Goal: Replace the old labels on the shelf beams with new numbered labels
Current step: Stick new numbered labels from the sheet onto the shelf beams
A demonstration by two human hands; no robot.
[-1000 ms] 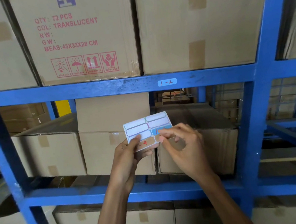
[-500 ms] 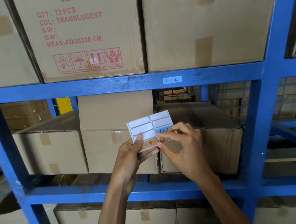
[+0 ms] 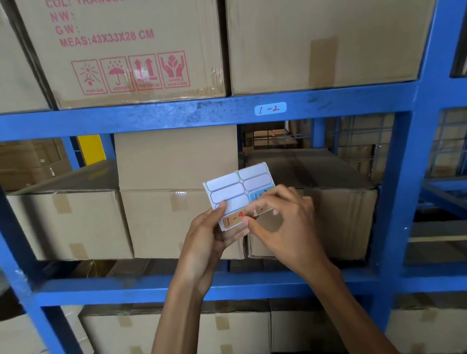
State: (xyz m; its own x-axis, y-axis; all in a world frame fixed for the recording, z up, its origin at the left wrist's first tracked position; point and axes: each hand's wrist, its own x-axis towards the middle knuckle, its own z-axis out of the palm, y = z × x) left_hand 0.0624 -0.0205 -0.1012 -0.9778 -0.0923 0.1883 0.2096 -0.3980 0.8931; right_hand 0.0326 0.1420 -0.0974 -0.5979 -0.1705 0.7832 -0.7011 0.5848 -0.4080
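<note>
Peeling seems the step: left hand (image 3: 204,238) grips the white paper sticker sheet (image 3: 234,185) mid-frame, right hand (image 3: 286,223) pinches one numbered label (image 3: 262,210). Next it needs lifting cleanly, then pressing onto the blue steel beam (image 3: 135,117) above.

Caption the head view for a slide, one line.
Left hand holds a label sheet, right hand pinches one sticker on it, before a blue shelf beam labelled 1-2.

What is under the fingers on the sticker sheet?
On the sticker sheet, a blue label with red writing peeks from under the right hand; its number is covered. The orange label by the left hand reads 1-9.
</note>
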